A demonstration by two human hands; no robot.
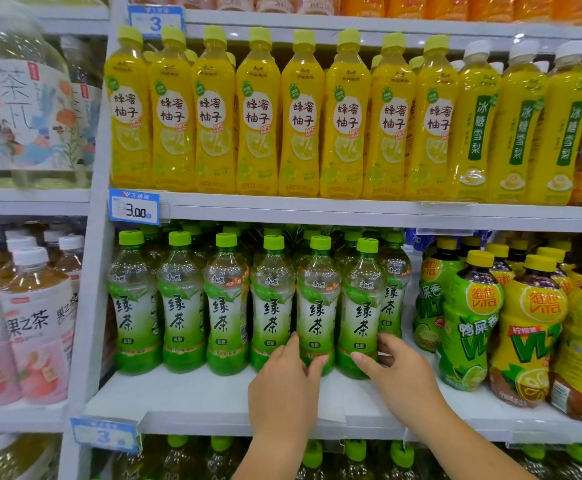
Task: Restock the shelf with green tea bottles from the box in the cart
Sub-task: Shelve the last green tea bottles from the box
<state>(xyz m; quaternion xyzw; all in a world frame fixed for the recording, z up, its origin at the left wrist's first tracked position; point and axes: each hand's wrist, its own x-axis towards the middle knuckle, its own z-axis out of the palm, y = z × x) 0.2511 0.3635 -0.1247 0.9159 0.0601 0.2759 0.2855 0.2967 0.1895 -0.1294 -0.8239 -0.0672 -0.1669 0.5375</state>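
Two front green tea bottles (317, 306), apparently within both hands' (284, 379) grip

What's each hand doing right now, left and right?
Left hand: closed around the base of the fifth front-row green tea bottle.
Right hand: closed around the base of the sixth front-row green tea bottle.

Both forearms reach up from the lower centre of the frame; the left hand (284, 379) and right hand (398, 370) are side by side, fingers curled forward, thumbs turned inward.
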